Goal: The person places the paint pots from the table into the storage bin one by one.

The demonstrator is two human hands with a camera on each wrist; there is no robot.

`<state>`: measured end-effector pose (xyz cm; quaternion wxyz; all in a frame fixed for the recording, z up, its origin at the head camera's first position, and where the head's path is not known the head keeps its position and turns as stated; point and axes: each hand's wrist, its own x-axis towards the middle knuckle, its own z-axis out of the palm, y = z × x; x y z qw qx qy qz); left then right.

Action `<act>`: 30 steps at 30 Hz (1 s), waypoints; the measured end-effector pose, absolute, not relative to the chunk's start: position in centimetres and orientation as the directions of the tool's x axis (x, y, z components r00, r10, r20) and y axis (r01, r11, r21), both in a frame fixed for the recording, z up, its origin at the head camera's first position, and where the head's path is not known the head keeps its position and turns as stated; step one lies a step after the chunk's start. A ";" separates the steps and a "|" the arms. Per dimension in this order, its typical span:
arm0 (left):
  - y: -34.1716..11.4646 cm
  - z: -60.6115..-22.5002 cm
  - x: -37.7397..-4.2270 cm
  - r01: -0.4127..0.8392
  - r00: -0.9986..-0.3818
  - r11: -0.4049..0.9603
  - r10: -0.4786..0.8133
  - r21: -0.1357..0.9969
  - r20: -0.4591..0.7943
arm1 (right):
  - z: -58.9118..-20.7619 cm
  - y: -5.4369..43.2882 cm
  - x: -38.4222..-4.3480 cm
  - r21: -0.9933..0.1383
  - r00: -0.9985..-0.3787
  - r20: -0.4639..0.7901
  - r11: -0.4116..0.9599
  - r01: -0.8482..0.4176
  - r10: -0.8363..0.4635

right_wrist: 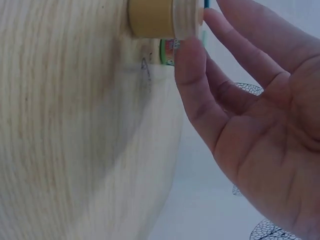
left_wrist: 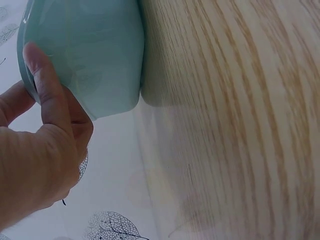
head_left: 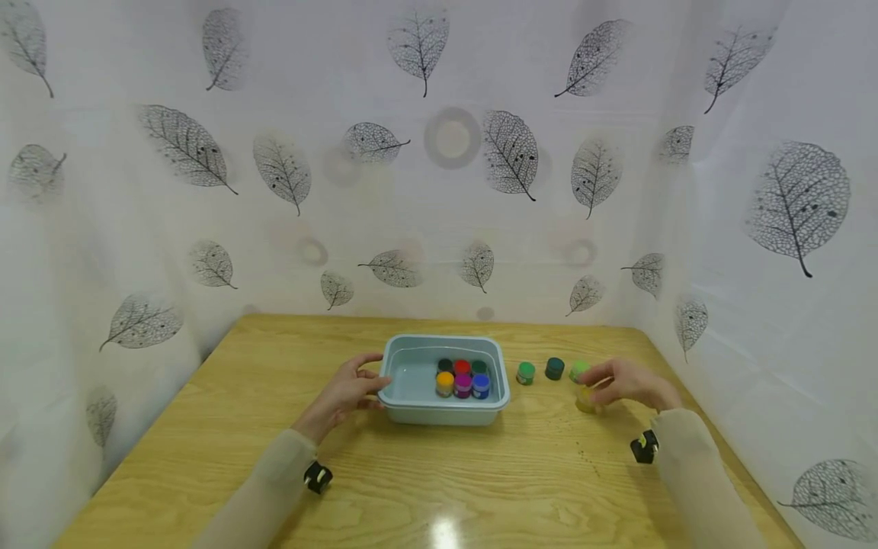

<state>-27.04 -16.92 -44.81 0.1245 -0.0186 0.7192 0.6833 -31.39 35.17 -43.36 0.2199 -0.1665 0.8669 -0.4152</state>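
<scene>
six jars sit inside one tub, four jars outside.

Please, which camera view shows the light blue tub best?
The head view: nearly the whole tub is visible, with six jars inside. The left wrist view shows only part, gripped by the left hand; the right wrist view shows none.

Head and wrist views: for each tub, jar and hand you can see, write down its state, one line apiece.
Blue tub, upright, open-topped, partly filled
Six jars in the tub, upright, two rows of three
Green jar, upright
Dark teal jar, upright
Light green jar, partly hidden
Yellow jar, lidded, partly hidden in the head view
Left hand, gripping the tub
Right hand, pinching the yellow jar
</scene>
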 end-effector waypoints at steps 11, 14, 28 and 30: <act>-17.0 -44.9 -26.9 -0.187 -0.970 0.063 0.147 0.980 -0.195 | -44.7 35.3 -31.9 -0.791 -0.837 -0.269 0.605 -0.090 -0.476; -17.1 -44.9 -26.9 -0.190 -0.970 0.056 0.143 0.980 -0.196 | -44.9 35.3 -32.1 -0.790 -0.826 -0.250 0.600 -0.127 -0.505; -16.8 -44.8 -27.1 -0.209 -0.967 0.063 0.134 0.976 -0.216 | -44.9 34.5 -32.1 -0.809 -0.822 -0.263 0.580 -0.098 -0.505; -16.9 -44.8 -27.1 -0.206 -0.967 0.063 0.136 0.976 -0.213 | -44.9 34.2 -32.1 -0.817 -0.822 -0.251 0.568 -0.104 -0.511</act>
